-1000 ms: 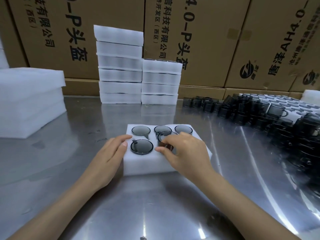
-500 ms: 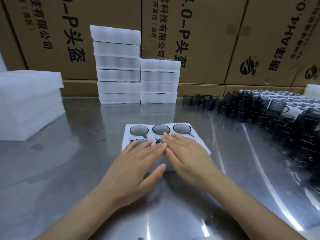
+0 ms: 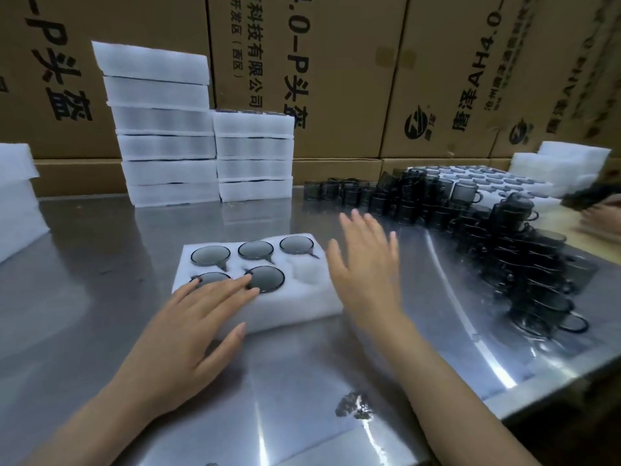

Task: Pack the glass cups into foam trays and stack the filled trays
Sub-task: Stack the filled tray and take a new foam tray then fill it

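Foam block, far left: a thick white foam stack sat at the left edge of the frame on the steel surface.
Filled trays, upper left: two stacks of white foam trays stood side by side against the cardboard boxes; the left stack was taller than the right.
Left hand, lower left: the left hand lay flat on the near left corner of the foam tray, fingers straight and spread, gripping nothing; the fingertips covered part of the front-left cup and touched the rim of the front-middle one.
Foam tray, centre: it sat on the surface in front of the person, holding five dark glass cups, three in the back row and two in the front; the front-right pocket showed bare foam.
Right hand, centre right: the right hand hovered just beside the tray's right edge, fingers straight and fanned, holding nothing.
Loose cups, right: a dense pile of dark glass cups with handles spread along the right side of the surface.
Far right: more white foam lay behind the pile, and another person's hand showed at the frame's edge, too blurred to read.
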`<state>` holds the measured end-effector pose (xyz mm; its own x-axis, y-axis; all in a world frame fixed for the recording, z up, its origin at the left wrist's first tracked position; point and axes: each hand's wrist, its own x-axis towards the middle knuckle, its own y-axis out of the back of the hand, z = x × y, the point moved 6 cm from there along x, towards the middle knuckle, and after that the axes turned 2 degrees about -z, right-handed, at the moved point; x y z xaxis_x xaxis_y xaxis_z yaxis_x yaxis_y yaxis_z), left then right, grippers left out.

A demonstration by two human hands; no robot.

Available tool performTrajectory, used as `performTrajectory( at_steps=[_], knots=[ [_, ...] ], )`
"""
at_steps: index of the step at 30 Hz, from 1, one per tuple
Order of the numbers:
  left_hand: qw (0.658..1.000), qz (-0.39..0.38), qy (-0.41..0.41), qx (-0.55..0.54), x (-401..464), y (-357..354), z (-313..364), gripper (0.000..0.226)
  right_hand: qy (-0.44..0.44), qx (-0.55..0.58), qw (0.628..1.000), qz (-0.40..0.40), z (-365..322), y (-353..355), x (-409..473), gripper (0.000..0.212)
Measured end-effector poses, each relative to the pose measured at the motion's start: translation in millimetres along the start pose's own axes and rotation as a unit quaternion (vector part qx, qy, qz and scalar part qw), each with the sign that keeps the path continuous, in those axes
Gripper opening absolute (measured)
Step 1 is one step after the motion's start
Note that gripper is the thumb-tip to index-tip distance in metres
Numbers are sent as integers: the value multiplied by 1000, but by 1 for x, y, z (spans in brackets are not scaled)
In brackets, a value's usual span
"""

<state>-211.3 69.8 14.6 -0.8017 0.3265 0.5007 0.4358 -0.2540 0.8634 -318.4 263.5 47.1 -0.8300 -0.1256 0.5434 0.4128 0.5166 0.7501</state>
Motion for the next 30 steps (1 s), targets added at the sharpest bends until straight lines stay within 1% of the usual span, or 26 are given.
performTrajectory(
  at_steps=[1, 3, 5, 7, 10, 13, 17, 20, 23, 25, 27, 30],
  knots=[
    [1000, 6, 0, -6, 0, 1, 0, 52, -70, -53, 996, 9, 22, 8, 4, 57],
    [1000, 13, 0, -14, 0, 2, 0, 53, -206, -138, 969, -21, 65, 22, 4, 66],
    [999, 20, 4, -28, 0, 3, -1, 51, -289, -186, 938, -44, 95, 32, -4, 69],
    [999, 29, 4, -39, 1, 5, -1, 49, -324, -216, 920, -48, 115, 41, -9, 66],
    [998, 41, -4, -44, 1, 5, 0, 52, -363, -237, 899, -58, 139, 56, -11, 57],
    [998, 48, -2, -45, 1, 5, -1, 52, -373, -233, 895, -72, 158, 62, -10, 53],
    [997, 49, 5, -54, 1, 4, -3, 51, -325, -235, 914, -59, 156, 56, -5, 45],
    [997, 46, 8, -57, 1, 4, -3, 52, -247, -248, 936, -46, 136, 45, 1, 39],
    [997, 42, 13, -58, 2, 4, -1, 49, -132, -229, 964, -44, 104, 28, 6, 33],
    [998, 43, 15, -54, 1, 6, 0, 45, -37, -203, 977, -61, 82, 15, 6, 30],
    [998, 42, 17, -53, 1, 6, 0, 43, 49, -164, 982, -84, 63, 3, 3, 29],
    [998, 34, 21, -51, 1, 6, 1, 43, 158, -107, 978, -87, 42, -4, -6, 26]
  ],
)
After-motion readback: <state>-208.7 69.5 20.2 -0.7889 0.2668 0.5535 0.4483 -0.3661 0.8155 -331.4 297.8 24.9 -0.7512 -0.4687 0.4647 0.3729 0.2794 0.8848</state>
